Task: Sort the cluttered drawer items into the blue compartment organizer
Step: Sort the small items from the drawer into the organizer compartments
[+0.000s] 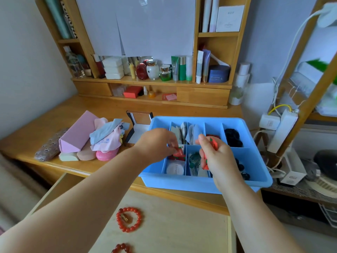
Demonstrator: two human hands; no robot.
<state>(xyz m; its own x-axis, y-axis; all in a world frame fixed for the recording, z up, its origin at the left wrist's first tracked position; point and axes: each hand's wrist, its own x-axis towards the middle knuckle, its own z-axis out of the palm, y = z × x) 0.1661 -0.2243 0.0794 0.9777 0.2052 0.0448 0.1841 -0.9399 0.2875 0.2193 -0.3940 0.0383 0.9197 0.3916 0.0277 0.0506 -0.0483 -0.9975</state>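
Open drawer point(164, 216), nearest, below both forearms: holds a red bead bracelet point(129, 219) and part of a second one point(121, 248) at the lower edge, seemingly still awaiting sorting. Left hand point(155, 143): fingers curled, pinching a small red-and-white packet point(179, 151) above the front-left compartments, probably to drop it with the like red items directly beneath. Right hand point(213, 156): closed round more red packets point(213, 143), held upright just right of the left hand, likely a reserve stock fed across singly. Blue compartment organizer point(255, 172): under both hands on the surface point(36, 136), overhanging its front edge; dividers keep kinds apart, with a white round item point(175, 169) below the left hand, paper sachets point(187, 133) beyond the fingers, black hair ties point(232, 136) beyond the right hand. Left of the left hand: a pink case point(76, 136) and folded cloths point(107, 137), outside the organizer. Farthest: shelf of cosmetic bottles point(164, 72).
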